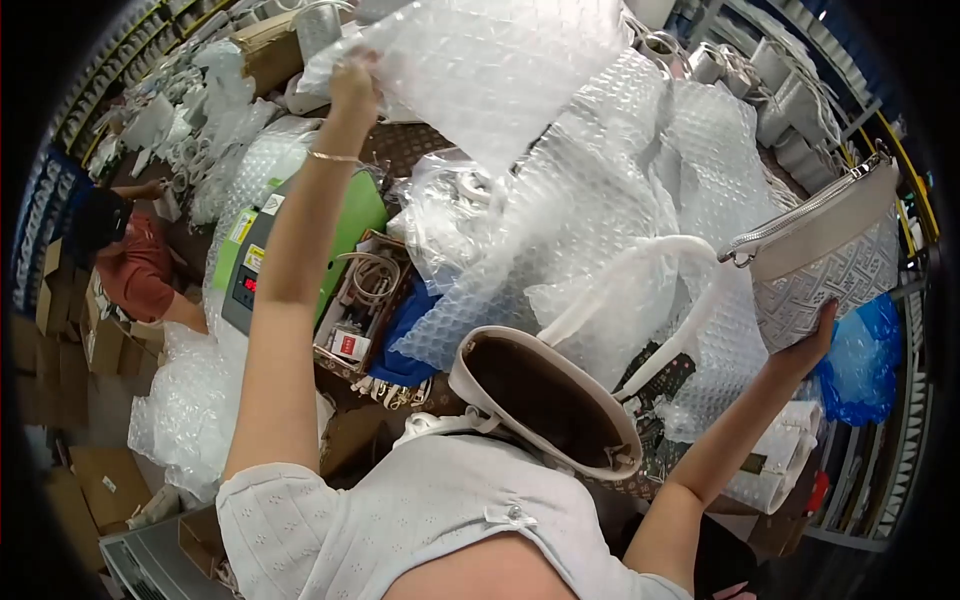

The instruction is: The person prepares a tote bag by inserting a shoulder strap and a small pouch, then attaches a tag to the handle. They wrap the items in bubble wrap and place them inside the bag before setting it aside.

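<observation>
My left hand (355, 75) is raised at the upper left, its fingers closed on the edge of a sheet of bubble wrap (500, 75). At the right, my right hand (808, 345) holds up a light patterned pouch (825, 250) with a zipper along its top, gripping it from below. Directly before my body stands an open handbag (468, 378) with a dark interior and white wrapped handles (680, 245). More bubble wrap (590, 180) lies behind the handbag.
A green and grey machine (350, 215) stands left of centre, beside a box of small items (365, 290). A co-worker in a red shirt (140, 265) is at the far left, near cardboard boxes (105, 485). Blue plastic (862, 355) lies at the right.
</observation>
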Tool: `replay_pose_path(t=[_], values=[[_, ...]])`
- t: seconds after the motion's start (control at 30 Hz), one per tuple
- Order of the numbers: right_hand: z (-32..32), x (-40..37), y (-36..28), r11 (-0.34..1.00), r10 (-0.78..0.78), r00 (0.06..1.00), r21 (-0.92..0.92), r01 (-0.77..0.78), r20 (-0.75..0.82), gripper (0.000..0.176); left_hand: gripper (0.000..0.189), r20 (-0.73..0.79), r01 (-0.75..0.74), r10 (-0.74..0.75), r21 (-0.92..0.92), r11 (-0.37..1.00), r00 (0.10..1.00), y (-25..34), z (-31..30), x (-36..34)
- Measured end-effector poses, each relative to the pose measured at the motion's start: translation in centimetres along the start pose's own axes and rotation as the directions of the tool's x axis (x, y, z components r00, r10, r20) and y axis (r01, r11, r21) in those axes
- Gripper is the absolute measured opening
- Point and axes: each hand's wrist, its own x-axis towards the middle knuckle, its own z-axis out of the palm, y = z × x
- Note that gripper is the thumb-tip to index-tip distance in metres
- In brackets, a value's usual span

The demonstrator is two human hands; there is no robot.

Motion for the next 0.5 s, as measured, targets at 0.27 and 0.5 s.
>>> replay_pose_path(t=[0.27, 0.5], values=[[6.3, 0.5, 2.7, 0.994, 0.11, 0.986, -0.004, -0.111, 0.125, 0.05, 0.076, 0.225, -0.482, 0.503, 0.74, 0.469, 0.835, -9.5, -2.8, -16.6], [4.8, -0.9, 4.3, 0.972, 0.234, 0.944, -0.052, -0.228, 0.231, 0.049, 0.078, 0.839, -0.84, 0.031, 0.543, 0.008, 0.543, -11.1, -7.2, -20.5]])
